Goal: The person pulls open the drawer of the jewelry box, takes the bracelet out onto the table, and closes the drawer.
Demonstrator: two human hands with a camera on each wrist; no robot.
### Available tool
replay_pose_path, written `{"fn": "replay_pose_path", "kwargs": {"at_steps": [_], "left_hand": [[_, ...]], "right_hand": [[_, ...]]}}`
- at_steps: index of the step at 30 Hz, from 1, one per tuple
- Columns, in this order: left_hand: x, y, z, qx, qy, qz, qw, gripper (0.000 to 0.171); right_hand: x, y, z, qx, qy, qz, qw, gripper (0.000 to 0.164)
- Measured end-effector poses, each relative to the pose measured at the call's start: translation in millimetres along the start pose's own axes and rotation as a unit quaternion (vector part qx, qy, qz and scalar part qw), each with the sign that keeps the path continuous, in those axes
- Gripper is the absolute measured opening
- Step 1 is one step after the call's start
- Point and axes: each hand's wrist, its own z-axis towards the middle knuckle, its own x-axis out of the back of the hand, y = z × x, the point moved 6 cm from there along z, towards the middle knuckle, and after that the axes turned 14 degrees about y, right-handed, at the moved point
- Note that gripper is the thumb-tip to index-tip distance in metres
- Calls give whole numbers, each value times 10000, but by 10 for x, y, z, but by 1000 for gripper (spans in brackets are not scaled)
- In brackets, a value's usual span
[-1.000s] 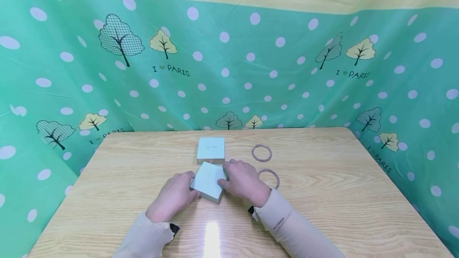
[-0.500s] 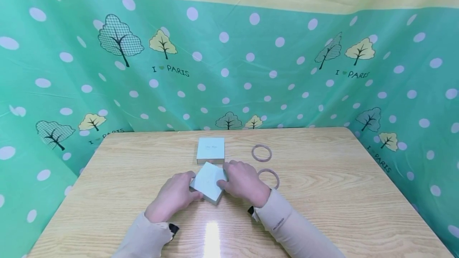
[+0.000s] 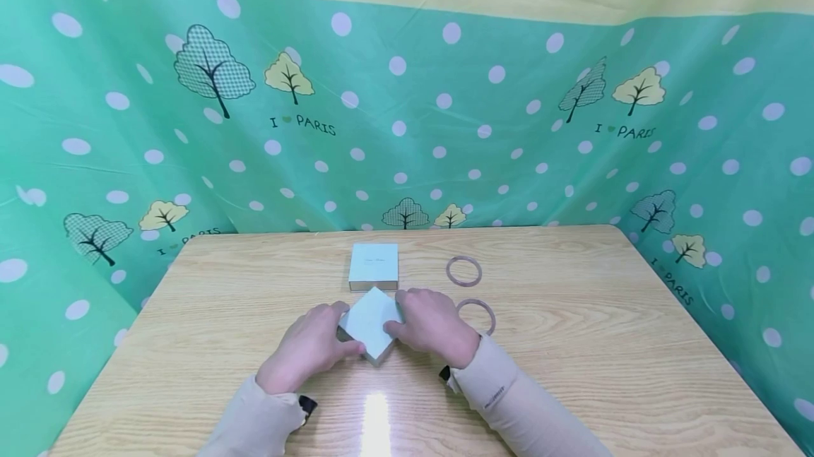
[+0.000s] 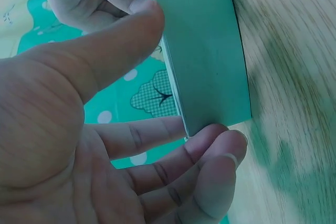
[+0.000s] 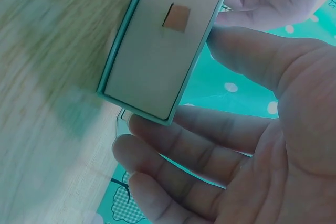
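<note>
A pale blue square box (image 3: 371, 323) stands turned cornerwise near the middle of the table, between my hands. My left hand (image 3: 308, 345) holds its left side, thumb at the top edge and fingers at a lower corner. On the right, my right hand (image 3: 434, 324) grips the box with its thumb along the top edge and its fingers at the side. The right wrist view shows a pale inset drawer front (image 5: 152, 51) with a small brown tab (image 5: 179, 18). Directly behind is a second pale blue box (image 3: 374, 263) with small lettering on its lid.
Two pinkish bangles lie to the right: a far bangle (image 3: 464, 285) and a nearer bangle (image 3: 477, 301), partly hidden by my right hand and wrist. All this is on a light wooden table (image 3: 242, 287). A green dotted curtain (image 3: 381, 111) hangs behind it.
The held box has turned clockwise as seen from above, its near corner swinging left. My left thumb has shifted slightly right with it, while the right hand has barely moved.
</note>
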Motion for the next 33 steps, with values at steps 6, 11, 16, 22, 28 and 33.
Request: {"fn": "replay_pose_path", "kwargs": {"at_steps": [6,11,16,22,28,33], "left_hand": [[-2,5,-9,-37,20,21,10000,65],[-2,10,-11,-19,91,-35,10000,62],[-1,26,-15,-43,137,-59,9999,64],[-1,42,-20,-137,205,-36,9997,70],[-8,51,-15,-186,276,71,9994,74],[-6,66,-10,-209,347,136,9991,74]], "right_hand": [[-17,1,-13,-32,-54,50,10000,35],[-25,-2,-22,-80,-72,8,9999,37],[-24,-6,-30,-157,-113,-47,9998,39],[-22,-5,-36,-236,-142,-58,9996,41],[-24,-5,-40,-297,-178,-30,9994,42],[-24,-9,-44,-346,-178,13,9992,43]]}}
